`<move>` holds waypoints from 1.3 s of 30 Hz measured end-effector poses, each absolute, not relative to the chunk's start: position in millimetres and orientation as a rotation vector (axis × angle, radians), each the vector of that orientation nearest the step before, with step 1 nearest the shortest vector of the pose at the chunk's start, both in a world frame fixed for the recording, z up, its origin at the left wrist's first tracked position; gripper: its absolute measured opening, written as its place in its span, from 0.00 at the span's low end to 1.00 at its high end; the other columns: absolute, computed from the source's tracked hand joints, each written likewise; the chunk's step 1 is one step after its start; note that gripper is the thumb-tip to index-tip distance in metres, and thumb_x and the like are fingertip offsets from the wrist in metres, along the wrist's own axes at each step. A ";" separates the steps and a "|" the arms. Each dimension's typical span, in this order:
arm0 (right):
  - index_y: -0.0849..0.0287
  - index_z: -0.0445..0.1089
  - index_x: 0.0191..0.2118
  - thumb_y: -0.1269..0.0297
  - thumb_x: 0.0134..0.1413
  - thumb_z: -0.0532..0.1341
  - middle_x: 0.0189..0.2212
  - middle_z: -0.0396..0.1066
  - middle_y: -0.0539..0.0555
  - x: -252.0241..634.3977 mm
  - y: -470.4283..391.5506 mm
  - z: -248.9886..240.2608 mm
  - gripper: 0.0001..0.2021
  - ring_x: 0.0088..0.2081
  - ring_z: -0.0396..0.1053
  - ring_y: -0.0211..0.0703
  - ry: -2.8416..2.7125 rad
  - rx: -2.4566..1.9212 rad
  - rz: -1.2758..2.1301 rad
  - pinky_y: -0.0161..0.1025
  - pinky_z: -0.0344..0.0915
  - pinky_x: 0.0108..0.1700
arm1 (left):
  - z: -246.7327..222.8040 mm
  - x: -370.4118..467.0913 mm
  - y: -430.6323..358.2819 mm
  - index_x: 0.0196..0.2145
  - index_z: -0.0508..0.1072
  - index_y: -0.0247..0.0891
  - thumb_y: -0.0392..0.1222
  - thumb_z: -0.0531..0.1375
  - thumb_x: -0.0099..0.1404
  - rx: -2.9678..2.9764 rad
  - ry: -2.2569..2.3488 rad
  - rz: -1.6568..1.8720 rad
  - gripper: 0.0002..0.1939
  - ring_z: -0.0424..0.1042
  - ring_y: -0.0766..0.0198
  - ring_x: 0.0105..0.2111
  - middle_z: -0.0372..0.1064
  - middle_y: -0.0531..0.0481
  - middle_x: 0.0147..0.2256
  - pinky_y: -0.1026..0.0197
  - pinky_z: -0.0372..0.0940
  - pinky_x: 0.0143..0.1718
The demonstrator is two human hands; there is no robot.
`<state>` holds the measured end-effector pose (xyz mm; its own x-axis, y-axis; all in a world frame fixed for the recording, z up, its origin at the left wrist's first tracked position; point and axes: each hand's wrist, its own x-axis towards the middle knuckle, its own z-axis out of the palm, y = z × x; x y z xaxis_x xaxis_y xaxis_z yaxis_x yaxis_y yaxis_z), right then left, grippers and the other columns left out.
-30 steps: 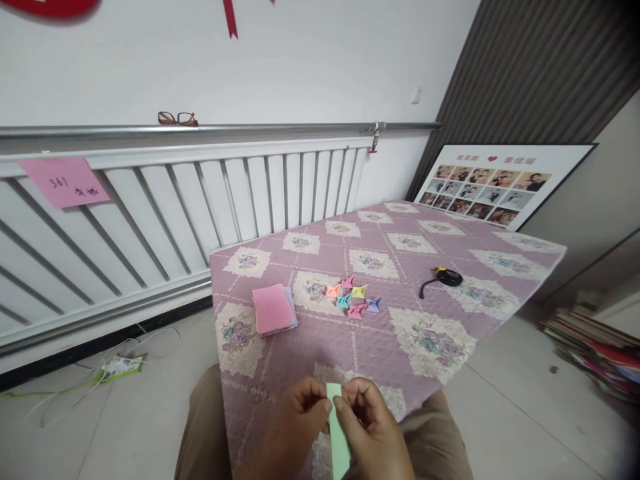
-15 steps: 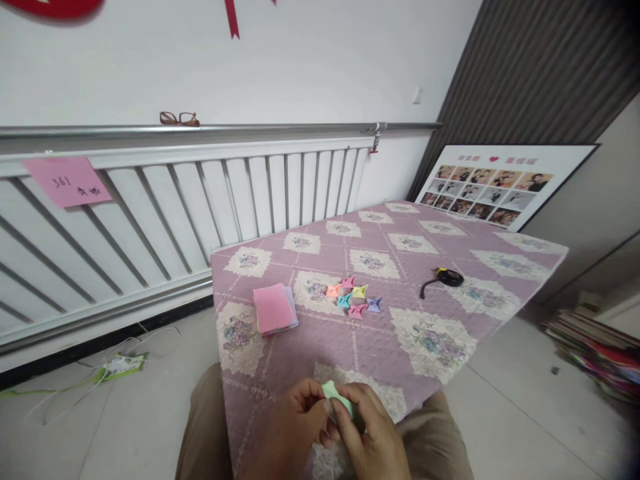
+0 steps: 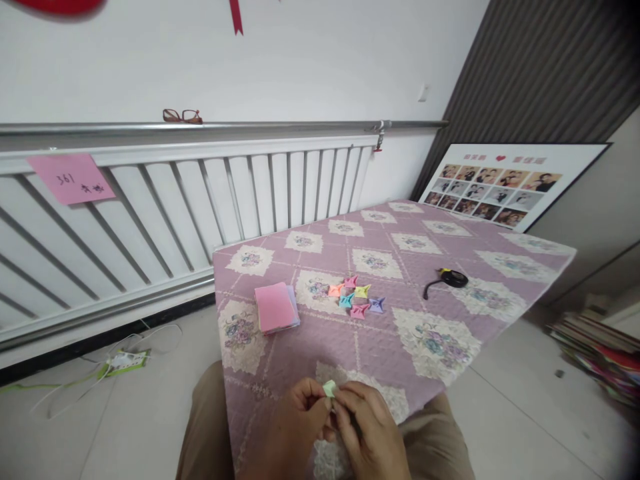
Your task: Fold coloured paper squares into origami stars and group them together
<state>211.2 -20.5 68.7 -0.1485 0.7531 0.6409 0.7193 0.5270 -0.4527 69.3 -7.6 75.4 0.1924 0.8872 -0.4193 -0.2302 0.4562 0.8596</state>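
A small piece of folded light green paper [image 3: 329, 388] is pinched between my two hands, close above the near end of the table. My left hand [image 3: 307, 415] grips its left side with thumb and forefinger. On the other side, the fingertips of my right hand [image 3: 367, 421] press together on the paper and cover most of it. Farther up the cloth lie several small folded paper shapes, among them a blue one [image 3: 346, 300], a yellow one [image 3: 362, 291] and a purple one [image 3: 377, 305]. Left of them rests a stack of square paper [image 3: 276, 308], pink on top.
A patterned purple tablecloth [image 3: 310, 353] covers the table. A black coiled cord-like item [image 3: 454, 278] lies on the right side. Behind the table stand a white radiator [image 3: 255, 193] and a photo board [image 3: 500, 183]. A power strip [image 3: 125, 361] is on the floor at left.
Less of the green paper shows now, as my right fingers have closed over its right part. Both hands stay in nearly the same place. The view has shifted slightly.
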 end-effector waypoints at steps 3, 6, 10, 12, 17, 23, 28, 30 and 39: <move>0.51 0.72 0.42 0.66 0.61 0.58 0.36 0.74 0.54 211.3 -20.0 67.4 0.07 0.37 0.74 0.44 -1.898 -1.208 0.049 0.39 0.73 0.37 | 71.9 68.5 -7.9 0.26 0.69 0.36 0.50 0.66 0.52 0.813 1.095 0.941 0.15 0.66 0.69 0.22 0.67 0.56 0.24 0.64 0.61 0.28; 0.51 0.73 0.41 0.66 0.60 0.58 0.36 0.74 0.54 210.7 -20.2 67.1 0.07 0.38 0.74 0.44 -1.906 -1.191 0.057 0.39 0.73 0.38 | 68.0 67.5 -8.0 0.27 0.69 0.37 0.48 0.64 0.55 0.862 1.113 0.940 0.12 0.66 0.69 0.23 0.67 0.56 0.24 0.65 0.60 0.28; 0.51 0.73 0.39 0.68 0.59 0.59 0.37 0.73 0.54 207.3 -22.5 70.6 0.06 0.39 0.73 0.44 -1.882 -1.174 0.130 0.38 0.72 0.39 | 71.8 65.6 -8.1 0.26 0.69 0.37 0.45 0.61 0.56 0.909 1.132 0.939 0.09 0.65 0.68 0.22 0.65 0.57 0.22 0.64 0.59 0.28; 0.52 0.72 0.38 0.67 0.60 0.59 0.37 0.73 0.55 204.9 -23.7 73.7 0.05 0.40 0.73 0.44 -1.838 -1.192 0.212 0.38 0.72 0.39 | 77.7 64.2 -8.9 0.26 0.68 0.38 0.43 0.60 0.56 0.968 1.166 0.937 0.07 0.64 0.67 0.23 0.64 0.56 0.21 0.64 0.58 0.29; 0.53 0.71 0.35 0.63 0.59 0.60 0.37 0.73 0.55 202.0 -23.9 78.0 0.04 0.39 0.74 0.45 -1.754 -1.251 0.320 0.38 0.72 0.40 | 88.0 62.6 -12.0 0.25 0.69 0.39 0.41 0.57 0.56 1.166 1.322 0.946 0.05 0.63 0.64 0.27 0.64 0.55 0.23 0.63 0.57 0.32; 0.52 0.71 0.34 0.65 0.59 0.59 0.37 0.73 0.55 203.3 -22.9 74.3 0.04 0.40 0.73 0.46 -1.800 -1.252 0.244 0.39 0.71 0.40 | 83.4 67.2 -11.7 0.24 0.66 0.40 0.43 0.60 0.53 1.113 1.241 1.031 0.07 0.63 0.64 0.26 0.63 0.56 0.22 0.63 0.57 0.31; 0.52 0.70 0.34 0.67 0.59 0.59 0.36 0.72 0.54 199.9 -24.5 77.9 0.04 0.39 0.72 0.44 -1.857 -1.207 0.198 0.39 0.71 0.39 | 83.9 66.3 -12.7 0.26 0.67 0.39 0.44 0.59 0.55 1.113 1.232 1.046 0.06 0.67 0.61 0.29 0.67 0.53 0.25 0.61 0.60 0.33; 0.52 0.70 0.34 0.67 0.58 0.59 0.36 0.72 0.54 198.8 -24.5 79.0 0.04 0.39 0.72 0.45 -1.844 -1.206 0.172 0.40 0.71 0.39 | 85.2 65.5 -14.0 0.27 0.68 0.39 0.44 0.59 0.56 1.138 1.254 1.029 0.06 0.67 0.61 0.29 0.68 0.53 0.25 0.61 0.60 0.34; 0.53 0.70 0.34 0.67 0.60 0.59 0.38 0.71 0.55 200.1 -24.3 75.1 0.04 0.41 0.72 0.45 -1.804 -1.253 0.245 0.39 0.71 0.41 | 77.3 65.4 -17.7 0.29 0.72 0.40 0.42 0.59 0.57 1.190 1.320 0.982 0.04 0.64 0.62 0.30 0.68 0.54 0.27 0.62 0.58 0.35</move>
<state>200.1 -24.3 75.1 -0.0838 0.8277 0.5549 0.6499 0.4675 -0.5992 65.4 -17.7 77.3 0.0527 0.9835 -0.1731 0.1167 0.1661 0.9792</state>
